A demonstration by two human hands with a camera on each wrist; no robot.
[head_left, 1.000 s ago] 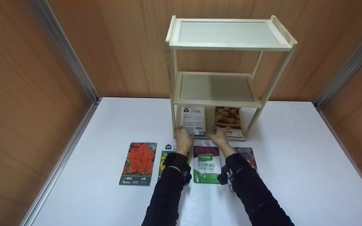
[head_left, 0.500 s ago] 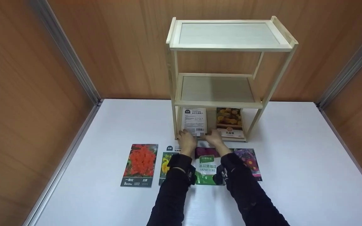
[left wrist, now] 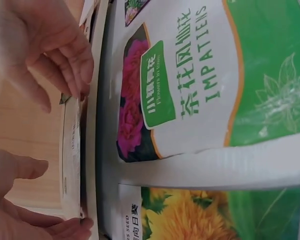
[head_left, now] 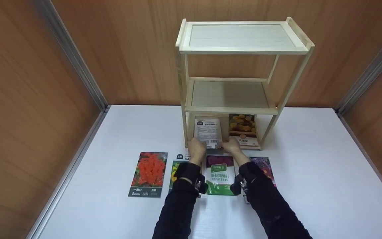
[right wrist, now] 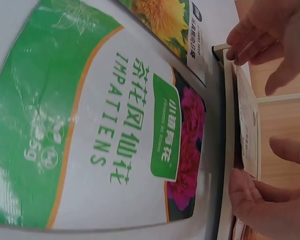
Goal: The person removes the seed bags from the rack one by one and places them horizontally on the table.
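Observation:
A white seed packet (head_left: 208, 132), printed side up, lies on the shelf rack's bottom tier at its left. My left hand (head_left: 197, 150) is at its near left corner and my right hand (head_left: 232, 146) at its near right corner. In the left wrist view the fingertips of my left hand (left wrist: 20, 200) touch the packet's front edge (left wrist: 71, 160), the thumb standing apart. My right hand (right wrist: 270, 195) in the right wrist view likewise has bent fingertips at that edge, thumb apart. An orange-flower packet (head_left: 243, 129) lies on the same tier, right of it.
The pale wooden shelf rack (head_left: 230, 109) has a middle tier close above the hands. On the white table (head_left: 118, 139) before it lie a red-flower packet (head_left: 149, 174), a yellow-flower packet (left wrist: 190, 215), a green-and-white impatiens packet (head_left: 220, 176) and a purple-flower packet (head_left: 264, 166).
The white packet has slid a little toward me, out over the tier's front. My hands have shifted slightly with it, and the right hand has moved a little to the right.

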